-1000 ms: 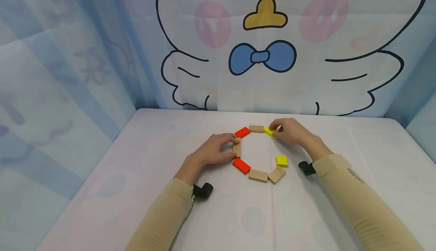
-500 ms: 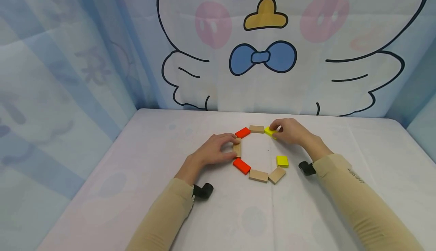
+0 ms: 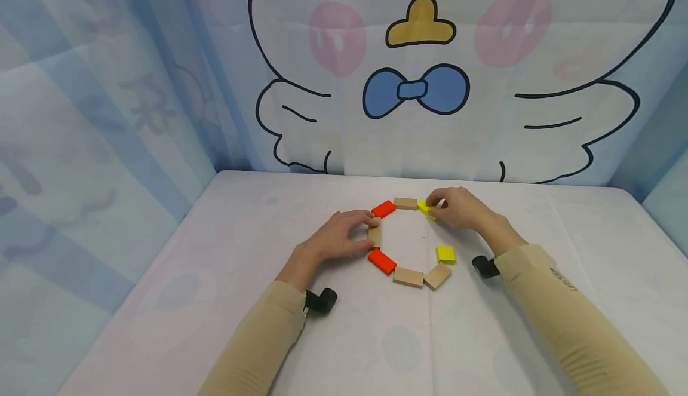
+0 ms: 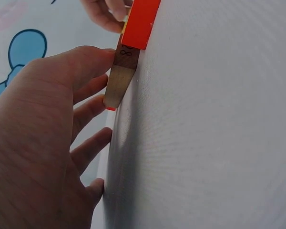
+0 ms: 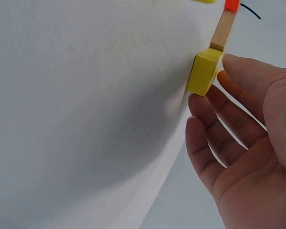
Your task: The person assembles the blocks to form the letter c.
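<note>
Small red, yellow and plain wooden blocks lie in a ring on the table, with a gap at the right. My left hand [image 3: 340,235] holds the wooden block [image 3: 375,235] on the ring's left side, thumb at its near end and fingers at its far end. At the back right, my right hand [image 3: 457,206] pinches a yellow block [image 3: 423,209] between thumb and fingers. In the right wrist view this yellow block [image 5: 202,74] stands against the end of a wooden block [image 5: 222,29]. The left wrist view has a red block [image 4: 140,24] beside the held wooden block [image 4: 118,86].
A second yellow block [image 3: 445,254] sits at the ring's right, near a slanted wooden block [image 3: 438,276]. Red blocks [image 3: 382,261] flank the left side. The white-covered table [image 3: 344,348] meets a printed cartoon curtain [image 3: 419,139] at its back edge.
</note>
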Available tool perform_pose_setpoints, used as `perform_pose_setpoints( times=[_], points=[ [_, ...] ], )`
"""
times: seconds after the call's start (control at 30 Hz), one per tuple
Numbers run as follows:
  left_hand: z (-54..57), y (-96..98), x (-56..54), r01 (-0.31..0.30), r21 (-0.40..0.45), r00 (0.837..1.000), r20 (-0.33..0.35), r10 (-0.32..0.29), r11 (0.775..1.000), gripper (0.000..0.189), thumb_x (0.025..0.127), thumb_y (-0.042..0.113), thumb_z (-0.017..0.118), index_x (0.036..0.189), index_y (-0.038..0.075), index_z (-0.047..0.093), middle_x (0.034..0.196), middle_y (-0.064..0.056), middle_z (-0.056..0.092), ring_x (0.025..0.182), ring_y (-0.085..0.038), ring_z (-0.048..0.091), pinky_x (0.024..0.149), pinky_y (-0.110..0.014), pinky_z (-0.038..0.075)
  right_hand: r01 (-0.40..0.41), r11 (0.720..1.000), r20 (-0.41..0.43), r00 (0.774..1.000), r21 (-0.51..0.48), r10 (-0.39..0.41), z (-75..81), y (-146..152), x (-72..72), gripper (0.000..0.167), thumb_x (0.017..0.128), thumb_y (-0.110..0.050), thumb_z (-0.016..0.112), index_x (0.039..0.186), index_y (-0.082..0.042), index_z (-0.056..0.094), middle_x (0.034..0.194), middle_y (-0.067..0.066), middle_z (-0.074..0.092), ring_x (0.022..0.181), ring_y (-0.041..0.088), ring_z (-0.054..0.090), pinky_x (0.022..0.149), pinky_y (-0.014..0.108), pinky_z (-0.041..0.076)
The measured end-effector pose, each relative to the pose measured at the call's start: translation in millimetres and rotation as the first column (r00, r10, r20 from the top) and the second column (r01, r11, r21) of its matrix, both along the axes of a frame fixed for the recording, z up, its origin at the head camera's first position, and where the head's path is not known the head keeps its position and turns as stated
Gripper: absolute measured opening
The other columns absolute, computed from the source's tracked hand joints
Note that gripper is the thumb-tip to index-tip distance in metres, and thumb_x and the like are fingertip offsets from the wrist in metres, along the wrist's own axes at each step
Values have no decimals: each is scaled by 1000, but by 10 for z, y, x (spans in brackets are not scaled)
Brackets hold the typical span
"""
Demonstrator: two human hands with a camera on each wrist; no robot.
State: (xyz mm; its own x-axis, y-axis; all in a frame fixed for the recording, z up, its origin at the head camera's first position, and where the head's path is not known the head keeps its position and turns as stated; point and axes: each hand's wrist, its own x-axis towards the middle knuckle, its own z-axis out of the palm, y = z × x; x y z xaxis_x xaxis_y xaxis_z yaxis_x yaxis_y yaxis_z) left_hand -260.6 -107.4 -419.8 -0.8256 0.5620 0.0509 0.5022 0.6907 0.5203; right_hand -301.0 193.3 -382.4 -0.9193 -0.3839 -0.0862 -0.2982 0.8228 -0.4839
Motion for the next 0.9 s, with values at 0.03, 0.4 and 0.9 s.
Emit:
perform_pose_setpoints(
  times=[0.03, 0.4, 0.9],
  points=[
    [0, 2, -1, 0, 2, 1000, 0, 0, 1000, 42, 95, 34, 66, 133, 19, 64, 145, 1, 54, 141, -18, 40, 121, -52, 15, 1, 1000, 4, 1000, -2, -1, 1, 2, 2, 26, 97, -13, 66, 121, -1, 67, 112, 15, 66, 92, 28, 59, 76, 35, 53],
    [-8, -4, -8, -1, 0, 1000, 0, 1, 1000, 42, 95, 34, 66, 133, 18, 63, 144, 1, 54, 140, -18, 41, 121, -51, 16, 14, 1000, -2, 1000, -15, -14, 17, 38, 26, 26, 100, -16, 63, 121, -2, 67, 111, 15, 66, 93, 28, 59, 78, 38, 53],
    [0, 3, -21, -2, -9, 1000, 17, 3, 1000, 42, 95, 35, 66, 134, 18, 63, 145, 0, 53, 141, -18, 40, 121, -52, 14, 30, 999, -42, 999, -9, -31, 85, 157, 106, 31, 100, -19, 63, 125, -1, 66, 116, 16, 66, 99, 31, 60, 80, 42, 54]
  ],
)
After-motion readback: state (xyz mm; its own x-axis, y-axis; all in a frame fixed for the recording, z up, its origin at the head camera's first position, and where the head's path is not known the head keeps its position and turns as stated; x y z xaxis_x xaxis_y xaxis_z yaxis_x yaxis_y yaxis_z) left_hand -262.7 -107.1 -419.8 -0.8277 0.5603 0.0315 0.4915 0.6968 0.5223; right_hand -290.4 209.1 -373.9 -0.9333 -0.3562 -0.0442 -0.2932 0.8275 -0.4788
